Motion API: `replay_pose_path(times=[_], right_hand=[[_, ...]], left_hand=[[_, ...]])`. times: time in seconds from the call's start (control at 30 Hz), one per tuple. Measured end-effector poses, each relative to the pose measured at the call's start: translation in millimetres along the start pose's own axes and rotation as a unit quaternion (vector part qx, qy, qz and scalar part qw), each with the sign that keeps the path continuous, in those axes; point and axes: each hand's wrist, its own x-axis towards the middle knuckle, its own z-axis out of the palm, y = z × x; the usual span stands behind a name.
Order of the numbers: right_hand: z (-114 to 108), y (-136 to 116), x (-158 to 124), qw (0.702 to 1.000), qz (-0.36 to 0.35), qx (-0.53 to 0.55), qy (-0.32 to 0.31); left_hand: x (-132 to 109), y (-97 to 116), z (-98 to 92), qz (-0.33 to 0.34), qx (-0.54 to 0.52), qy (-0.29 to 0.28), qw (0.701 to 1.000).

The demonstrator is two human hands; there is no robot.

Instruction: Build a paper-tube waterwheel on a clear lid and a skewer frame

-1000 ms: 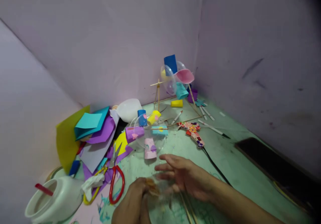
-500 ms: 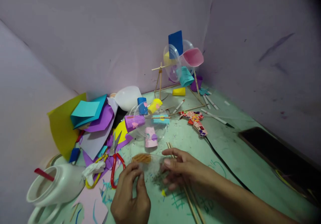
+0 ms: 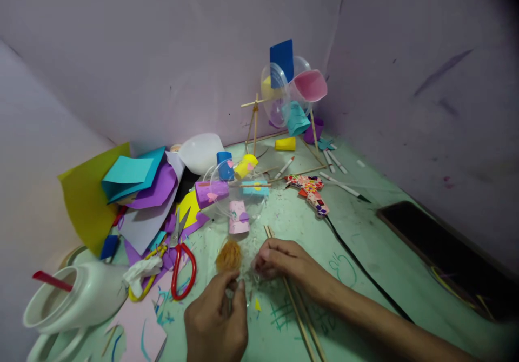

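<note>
My left hand (image 3: 217,321) and my right hand (image 3: 284,262) together pinch a small clear plastic bag (image 3: 243,267) low in the view. A tan bunch of rubber bands (image 3: 228,255) sits in the bag's upper left end. Each hand's fingers are closed on an edge of the bag. Thin wooden sticks (image 3: 298,313) lie on the green table (image 3: 365,243) under my right wrist. Just beyond the bag lies a clear plastic wheel with coloured paper cups (image 3: 235,194).
Red-handled scissors (image 3: 181,264) and a heap of coloured paper (image 3: 138,189) lie to the left, a white jar (image 3: 77,302) at the lower left. A patterned glue gun (image 3: 310,191) with a black cord, pens, a standing stick-and-cup wheel (image 3: 290,94) and a dark phone (image 3: 430,248) are to the right.
Both hands have drawn together on the bag, the right one closing from spread fingers to a pinch. The rubber-band bunch now stands up above my left fingers. The camera has tilted down slightly.
</note>
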Motion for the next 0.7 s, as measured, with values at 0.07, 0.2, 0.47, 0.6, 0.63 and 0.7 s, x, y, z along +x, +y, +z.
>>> replay_pose_path(times=[0.07,0.2,0.47,0.6,0.63,0.7], right_hand=[[0.4,1.8,1.3,1.000,-0.002,0.005,0.012],[3.3,7.0,2.9,1.000,0.006,0.015,0.024],[7.2,6.1,2.9,0.993,0.052,0.105,0.020],[7.8,14.1,1.4,0.997,-0.003,0.055,0.050],[7.9,16.7,0.4,0.998,-0.034,0.022,0.055],[8.2,20.8,-2.3,0.990,-0.109,-0.066,0.053]], left_hand=[[1.5,1.3,2.9,0.033,0.007,-0.017,0.999],[1.1,4.1,6.9,0.055,0.049,-0.026,0.997],[0.3,7.8,5.6,0.086,0.142,-0.032,0.986],[2.0,9.6,5.2,0.061,0.123,0.003,0.991],[2.5,9.9,5.1,0.047,0.107,0.015,0.993],[3.6,11.0,4.9,0.021,0.082,0.041,0.996]])
